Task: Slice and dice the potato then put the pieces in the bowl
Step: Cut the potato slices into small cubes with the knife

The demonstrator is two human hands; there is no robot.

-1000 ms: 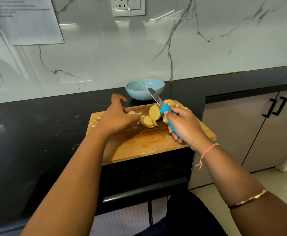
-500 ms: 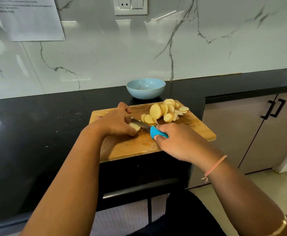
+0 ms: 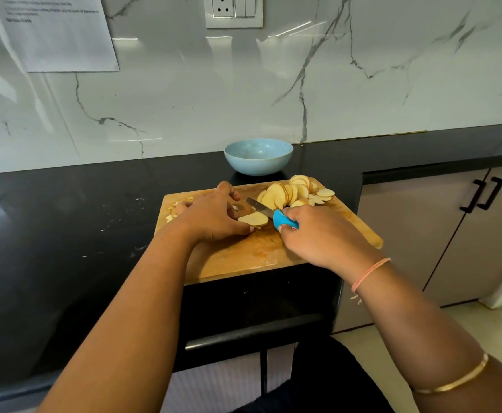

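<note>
We are arching our left grip (image 3: 214,217) over a potato piece (image 3: 254,219), pinning it mid-board near the worktop's (image 3: 65,234) front edge; our right grip (image 3: 318,238) is clasping the knife (image 3: 282,220).

A home kitchen; black countertop (image 3: 65,222), marble backsplash (image 3: 184,93), cupboards (image 3: 440,234).

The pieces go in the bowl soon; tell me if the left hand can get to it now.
Probably yes: the bowl stands just behind the board, with only bare wood between it and the left hand, though that hand holds a potato piece.
</note>
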